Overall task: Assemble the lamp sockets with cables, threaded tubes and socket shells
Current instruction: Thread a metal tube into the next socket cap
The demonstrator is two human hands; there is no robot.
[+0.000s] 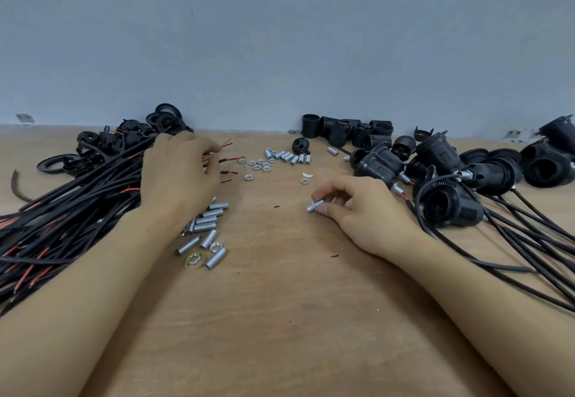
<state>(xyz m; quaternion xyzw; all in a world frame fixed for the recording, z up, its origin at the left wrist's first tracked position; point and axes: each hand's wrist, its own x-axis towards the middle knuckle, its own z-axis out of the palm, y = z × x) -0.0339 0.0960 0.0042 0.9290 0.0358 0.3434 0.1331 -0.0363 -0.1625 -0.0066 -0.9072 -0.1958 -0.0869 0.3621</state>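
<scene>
Several finished sockets (451,207) lay cabled at three o'clock on the counter (280,319). Many loose cables (77,210) waited at nine o'clock, so much remained. The right hand (357,210) pinched a threaded tube (314,206); the left hand (180,172) curled onto cable ends.

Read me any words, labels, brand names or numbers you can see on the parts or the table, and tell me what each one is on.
None can be read.
Sockets: black, no legible marking; any moulded text is too small and blurred.
Threaded tubes and nuts: bare metal, no print.
Cables: no visible lettering.
Table and wall: plain.
</scene>
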